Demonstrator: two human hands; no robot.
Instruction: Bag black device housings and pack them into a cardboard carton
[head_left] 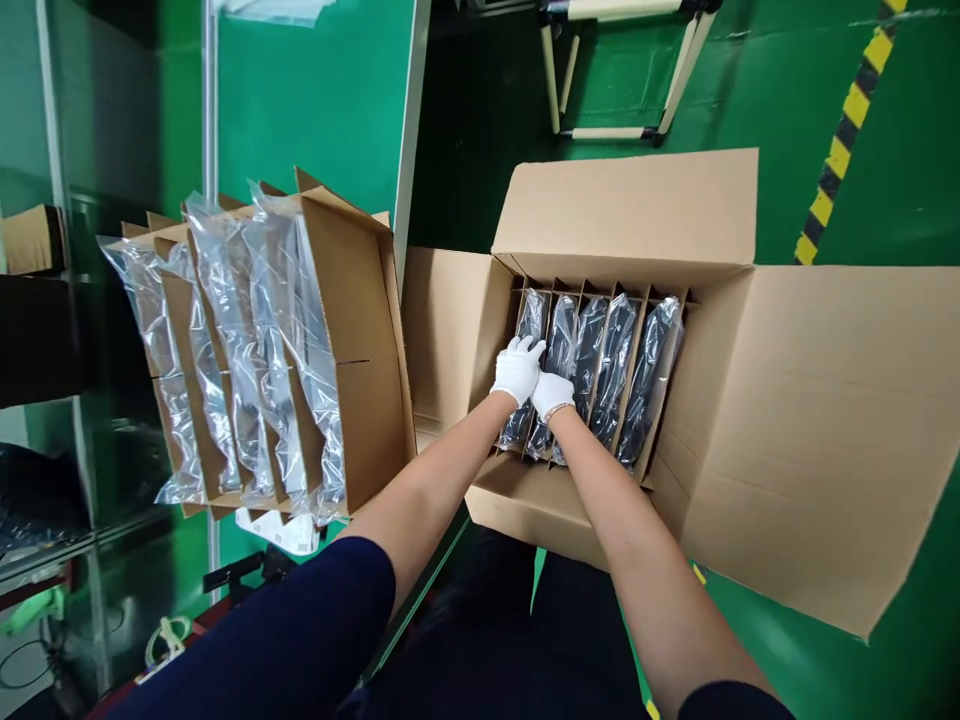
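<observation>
Your white-gloved left hand (517, 370) and right hand (553, 394) should treat the long dark plastic-bagged pieces (613, 362) gently — their grip, I cannot tell.

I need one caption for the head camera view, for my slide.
White-gloved left hand and right hand over dark, plastic-wrapped items in an open, divided carton.

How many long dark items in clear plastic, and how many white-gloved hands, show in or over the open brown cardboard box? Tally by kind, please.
Long dark items in clear plastic: 5
White-gloved hands (left hand, right hand): 2
Total: 7
</observation>
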